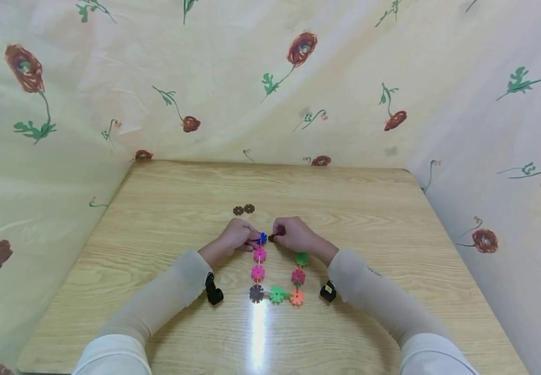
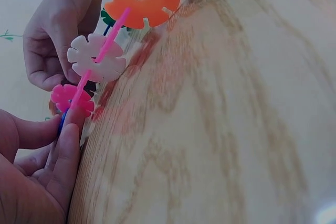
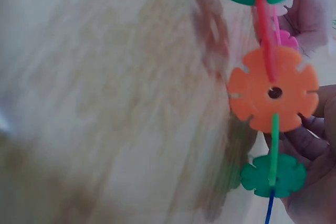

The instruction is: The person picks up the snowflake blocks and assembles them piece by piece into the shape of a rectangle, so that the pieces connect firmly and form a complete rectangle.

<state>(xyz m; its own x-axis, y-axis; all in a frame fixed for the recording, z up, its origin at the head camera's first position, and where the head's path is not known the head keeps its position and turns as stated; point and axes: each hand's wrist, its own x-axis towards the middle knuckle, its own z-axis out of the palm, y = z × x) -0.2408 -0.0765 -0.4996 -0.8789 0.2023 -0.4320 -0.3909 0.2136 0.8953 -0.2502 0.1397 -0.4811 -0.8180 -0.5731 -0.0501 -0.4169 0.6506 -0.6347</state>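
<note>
Slotted plastic discs, joined edge to edge, form a U-shaped chain on the table. My left hand [image 1: 237, 235] pinches a blue disc [image 1: 263, 238] at the top of the chain's left side, above a pink disc [image 1: 259, 254]; the left wrist view shows thumb and fingers on the blue disc's edge. Just right of it, my right hand [image 1: 296, 235] holds a small brown disc [image 1: 271, 238] by its fingertips, apart from the blue one. Below the right hand lies a green disc [image 1: 302, 259]. An orange disc [image 3: 249, 95] stands upright in the right wrist view.
Two loose brown discs [image 1: 238, 210] lie beyond the left hand on the wooden table [image 1: 369, 198]. A dark purple disc [image 1: 256, 293] and another orange one form the chain's near corners. Black wrist cameras [image 1: 213, 292] hang at both wrists. Flowered cloth [image 1: 233, 78] surrounds the table's back and sides.
</note>
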